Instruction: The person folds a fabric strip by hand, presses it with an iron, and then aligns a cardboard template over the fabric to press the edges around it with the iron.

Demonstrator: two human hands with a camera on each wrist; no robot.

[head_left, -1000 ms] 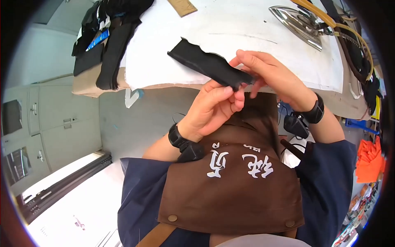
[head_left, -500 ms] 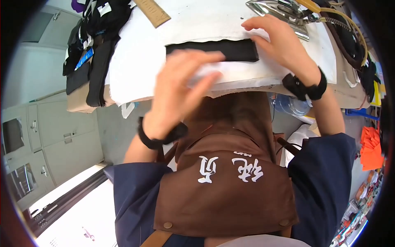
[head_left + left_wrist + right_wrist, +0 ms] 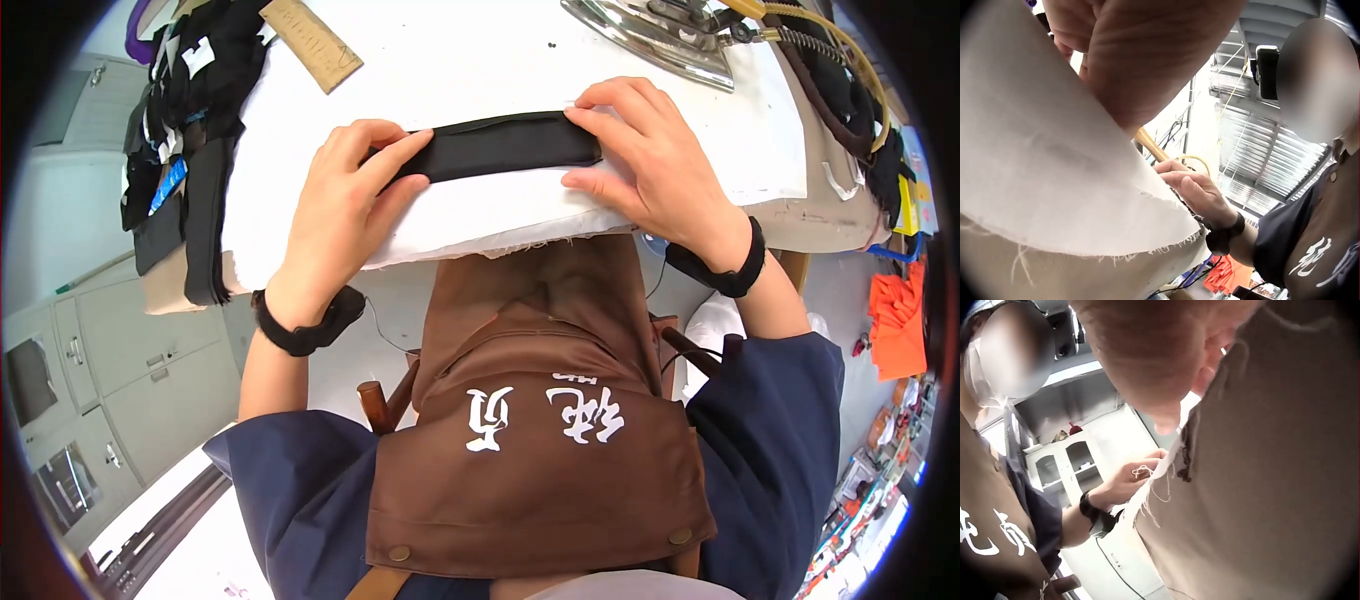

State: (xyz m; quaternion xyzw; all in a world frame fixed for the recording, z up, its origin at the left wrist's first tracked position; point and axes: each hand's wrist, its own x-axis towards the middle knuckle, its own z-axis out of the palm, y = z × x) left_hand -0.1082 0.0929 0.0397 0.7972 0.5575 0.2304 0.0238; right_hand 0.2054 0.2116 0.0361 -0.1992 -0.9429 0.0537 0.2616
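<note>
A folded strip of black fabric (image 3: 500, 148) lies lengthwise on the white cloth of the table, with a fold line along its far edge. My left hand (image 3: 350, 185) rests over its left end, index fingertip on top and thumb at the near edge; that end is partly hidden. At the right end, my right hand (image 3: 655, 160) touches the far corner with its fingertips, while its thumb sits on the white cloth just below the strip. In the wrist views, the left hand (image 3: 1141, 56) and right hand (image 3: 1154, 356) hide the strip.
A metal iron (image 3: 660, 40) with a hose stands at the back right. Toward the back left lies a tan ruler-like piece (image 3: 312, 45). Dark garments (image 3: 205, 150) are piled along the left edge. The white cloth (image 3: 480, 225) has a frayed front edge.
The strip went from being held up in both hands to lying on the table. Both hands then came down onto its ends, the left moving leftward. The view has shifted a little.
</note>
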